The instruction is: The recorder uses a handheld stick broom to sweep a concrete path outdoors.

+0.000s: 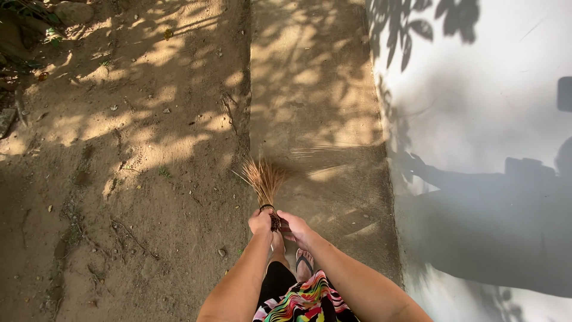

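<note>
- Hands are gripping a stick broom (265, 182): left hand (260, 222) and right hand (296, 227) both clamped on its bound handle.
- Bristles are fanning low over the concrete strip (316, 107) beside the dirt ground (119, 149).
- Sweeping seems underway; the next stroke likely needs a steady low swing.

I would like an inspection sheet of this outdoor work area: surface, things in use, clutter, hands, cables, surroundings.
Surface: bare dirt ground on the left, a concrete strip along the wall, both in dappled leaf shade.
Things in use: a stick broom, bristles fanned out and blurred over the edge of the strip.
Clutter: small stones, dry leaves and twigs scattered on the dirt.
Hands: left hand and right hand both grip the bound end of the broom.
Cables: nothing seen.
Surroundings: a white wall on the right with the person's shadow on it; a foot in a sandal below the hands; plants at the top left corner.
</note>
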